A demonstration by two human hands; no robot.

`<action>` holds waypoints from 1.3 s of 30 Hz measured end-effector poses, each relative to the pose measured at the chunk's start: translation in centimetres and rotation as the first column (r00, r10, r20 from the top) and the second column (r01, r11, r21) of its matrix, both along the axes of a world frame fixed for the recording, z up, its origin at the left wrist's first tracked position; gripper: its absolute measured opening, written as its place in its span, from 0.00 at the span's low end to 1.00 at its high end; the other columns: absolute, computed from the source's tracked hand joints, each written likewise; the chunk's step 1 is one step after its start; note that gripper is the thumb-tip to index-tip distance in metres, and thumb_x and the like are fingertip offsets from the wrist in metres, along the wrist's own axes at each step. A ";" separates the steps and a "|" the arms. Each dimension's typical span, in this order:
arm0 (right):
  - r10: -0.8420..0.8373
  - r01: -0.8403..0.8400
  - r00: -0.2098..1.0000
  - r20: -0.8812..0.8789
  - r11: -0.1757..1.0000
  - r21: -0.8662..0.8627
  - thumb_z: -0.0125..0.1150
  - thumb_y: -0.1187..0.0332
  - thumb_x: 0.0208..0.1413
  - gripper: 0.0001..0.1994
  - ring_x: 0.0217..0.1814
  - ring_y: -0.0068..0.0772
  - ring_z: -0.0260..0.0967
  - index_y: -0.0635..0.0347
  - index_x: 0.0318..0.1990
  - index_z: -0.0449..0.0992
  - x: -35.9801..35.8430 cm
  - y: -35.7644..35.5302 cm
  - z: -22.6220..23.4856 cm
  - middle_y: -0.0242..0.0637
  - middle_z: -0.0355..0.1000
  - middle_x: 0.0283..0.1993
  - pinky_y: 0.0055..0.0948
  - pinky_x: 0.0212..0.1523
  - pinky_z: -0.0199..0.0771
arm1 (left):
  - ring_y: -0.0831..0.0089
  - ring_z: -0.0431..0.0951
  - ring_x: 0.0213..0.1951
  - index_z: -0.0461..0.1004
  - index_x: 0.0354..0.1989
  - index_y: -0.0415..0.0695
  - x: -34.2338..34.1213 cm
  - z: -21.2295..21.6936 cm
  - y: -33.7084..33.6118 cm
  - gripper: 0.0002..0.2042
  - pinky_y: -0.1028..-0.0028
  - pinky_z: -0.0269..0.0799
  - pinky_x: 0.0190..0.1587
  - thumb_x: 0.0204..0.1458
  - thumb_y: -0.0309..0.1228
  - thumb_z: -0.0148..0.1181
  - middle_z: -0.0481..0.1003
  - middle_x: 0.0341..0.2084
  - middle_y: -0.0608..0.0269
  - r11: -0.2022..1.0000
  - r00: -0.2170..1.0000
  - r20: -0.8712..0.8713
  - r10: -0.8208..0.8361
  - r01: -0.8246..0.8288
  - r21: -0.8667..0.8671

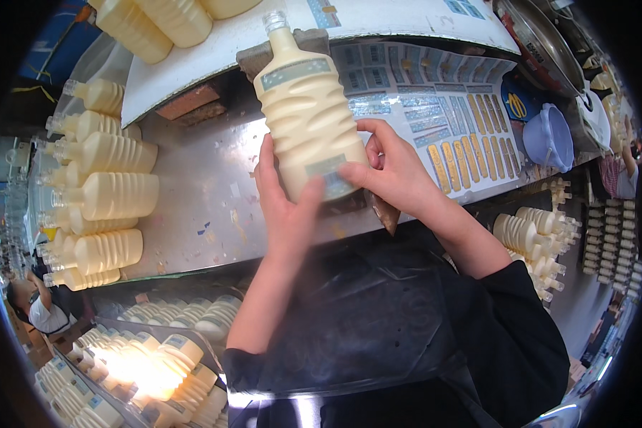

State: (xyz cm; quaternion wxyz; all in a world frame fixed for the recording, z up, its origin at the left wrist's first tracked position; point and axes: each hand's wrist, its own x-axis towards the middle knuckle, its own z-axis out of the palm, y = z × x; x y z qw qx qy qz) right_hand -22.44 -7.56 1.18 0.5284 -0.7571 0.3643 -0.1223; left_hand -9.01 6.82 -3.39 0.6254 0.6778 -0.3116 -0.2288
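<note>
A cream bottle point(307, 118) with wavy ridges and a clear threaded neck lies in front of me, its neck pointing away and resting by a grey block point(255, 60). A blue-grey label point(296, 73) crosses its shoulder. Near its base is a second bluish label point(326, 167), partly covered by my thumbs. My left hand point(287, 203) grips the bottle's left side, its thumb blurred over the lower label. On the right side, my right hand point(394, 170) holds the bottle with curled fingers, thumb pressed on that label's edge.
Sheets of blue and gold stickers point(471, 153) lie right of the bottle, beside a light-blue bucket point(548, 139). Cream bottles point(107, 196) are stacked at the metal table's left edge. More stand on a white board point(228, 37), in lower-left trays point(107, 332) and at right point(524, 235).
</note>
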 end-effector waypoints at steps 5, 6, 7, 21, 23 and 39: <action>-0.010 0.010 1.000 0.005 1.000 0.013 0.74 0.57 0.52 0.35 0.33 0.17 0.61 0.65 0.63 0.67 0.0 0.2 0.4 0.25 0.63 0.30 0.23 0.36 0.68 | 0.55 0.63 0.65 0.47 0.76 0.39 -0.3 0.5 -0.1 0.49 0.58 0.61 0.68 0.46 0.36 0.70 0.59 0.62 0.47 0.999 1.000 0.007 -0.017 0.016 0.033; -0.008 0.008 1.000 -0.017 1.000 -0.012 0.74 0.57 0.52 0.35 0.33 0.17 0.61 0.65 0.63 0.67 0.1 0.3 0.5 0.25 0.63 0.30 0.23 0.36 0.68 | 0.55 0.63 0.64 0.47 0.76 0.39 -0.3 0.5 -0.1 0.50 0.58 0.62 0.67 0.46 0.36 0.71 0.59 0.62 0.47 0.999 1.000 -0.002 -0.012 0.012 0.036; -0.009 0.009 1.000 -0.015 1.000 -0.013 0.74 0.57 0.52 0.35 0.33 0.17 0.61 0.65 0.63 0.67 0.1 0.3 0.5 0.25 0.63 0.30 0.22 0.36 0.68 | 0.56 0.62 0.67 0.45 0.77 0.40 -0.3 0.5 -0.1 0.50 0.59 0.60 0.69 0.48 0.37 0.71 0.57 0.65 0.47 0.999 1.000 -0.011 -0.029 0.029 0.038; -0.021 0.021 1.000 0.012 1.000 0.017 0.74 0.58 0.52 0.36 0.34 0.17 0.61 0.67 0.64 0.65 0.0 0.3 0.2 0.25 0.63 0.31 0.23 0.37 0.69 | 0.55 0.63 0.65 0.48 0.75 0.38 -0.6 0.8 -0.4 0.49 0.58 0.63 0.67 0.46 0.35 0.70 0.59 0.62 0.47 1.000 1.000 -0.010 0.003 -0.003 0.003; -0.019 0.019 1.000 0.001 1.000 0.006 0.74 0.58 0.52 0.36 0.34 0.17 0.61 0.66 0.64 0.66 0.0 0.3 0.2 0.25 0.63 0.31 0.23 0.37 0.68 | 0.55 0.63 0.65 0.48 0.75 0.38 -0.7 0.6 -0.5 0.49 0.58 0.62 0.67 0.46 0.36 0.70 0.59 0.62 0.47 1.000 1.000 -0.012 0.008 -0.008 -0.003; 0.166 0.026 0.915 0.367 0.885 -0.466 0.67 0.80 0.51 0.15 0.45 0.39 0.77 0.61 0.48 0.77 0.2 0.0 3.3 0.37 0.76 0.40 0.32 0.46 0.77 | 0.48 0.61 0.65 0.48 0.74 0.35 -0.8 -0.5 -0.4 0.50 0.53 0.56 0.69 0.45 0.41 0.70 0.60 0.64 0.41 0.997 0.985 0.162 0.057 -0.066 0.049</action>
